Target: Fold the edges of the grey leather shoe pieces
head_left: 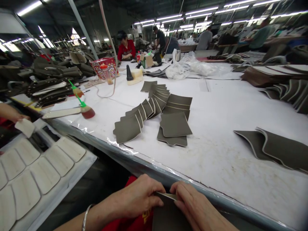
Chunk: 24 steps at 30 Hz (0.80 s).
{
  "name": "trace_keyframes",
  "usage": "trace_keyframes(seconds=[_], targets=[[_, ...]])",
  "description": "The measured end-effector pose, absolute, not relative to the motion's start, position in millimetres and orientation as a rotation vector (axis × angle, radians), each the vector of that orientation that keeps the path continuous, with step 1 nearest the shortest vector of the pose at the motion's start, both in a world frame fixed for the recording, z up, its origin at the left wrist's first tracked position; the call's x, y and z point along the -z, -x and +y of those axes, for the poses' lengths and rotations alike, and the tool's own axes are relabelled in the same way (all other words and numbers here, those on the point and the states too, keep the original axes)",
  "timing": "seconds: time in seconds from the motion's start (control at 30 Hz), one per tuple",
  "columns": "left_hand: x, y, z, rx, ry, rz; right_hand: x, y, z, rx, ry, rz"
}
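Observation:
My left hand (pixel 144 195) pinches the top edge of a dark grey leather-like panel (pixel 168 215) near the table's front edge. On the same edge, close beside it, my right hand (pixel 190 202) has its fingers closed. A pale strip shows along that edge between the two hands. The panel's lower part runs out of the picture. Beyond my hands, a fanned row of grey panels (pixel 128 128) with pale edges curves across the white table (pixel 211 154). To its right lie two loose stacked panels (pixel 175 124).
Glue bottles with green nozzles (pixel 87 111) stand at left, near a red patterned bucket (pixel 109 69). Larger grey sheets (pixel 284 147) lie at right. A co-worker's hand (pixel 12 114) holds a pale piece over a board of pale pieces (pixel 36 175). Plastic bags (pixel 187 65) sit farther back.

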<state>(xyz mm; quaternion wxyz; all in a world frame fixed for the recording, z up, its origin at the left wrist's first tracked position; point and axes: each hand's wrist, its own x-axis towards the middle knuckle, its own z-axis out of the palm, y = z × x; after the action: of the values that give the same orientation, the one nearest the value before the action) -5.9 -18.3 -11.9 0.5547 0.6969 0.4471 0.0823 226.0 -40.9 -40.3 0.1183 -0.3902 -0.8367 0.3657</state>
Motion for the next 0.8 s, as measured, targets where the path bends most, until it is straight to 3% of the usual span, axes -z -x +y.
trace_keyframes(seconds=[0.23,0.6,0.8], targets=[[11,2,-15,-0.175,-1.641,1.018,47,-226,-41,-0.877,1.078,-2.438],[22,-3,-19,-0.222,-1.559,1.053,38,-224,-41,-0.896,1.064,-2.512],[23,-12,-21,-0.285,-1.576,1.041,35,-226,-38,-1.099,1.147,-2.372]])
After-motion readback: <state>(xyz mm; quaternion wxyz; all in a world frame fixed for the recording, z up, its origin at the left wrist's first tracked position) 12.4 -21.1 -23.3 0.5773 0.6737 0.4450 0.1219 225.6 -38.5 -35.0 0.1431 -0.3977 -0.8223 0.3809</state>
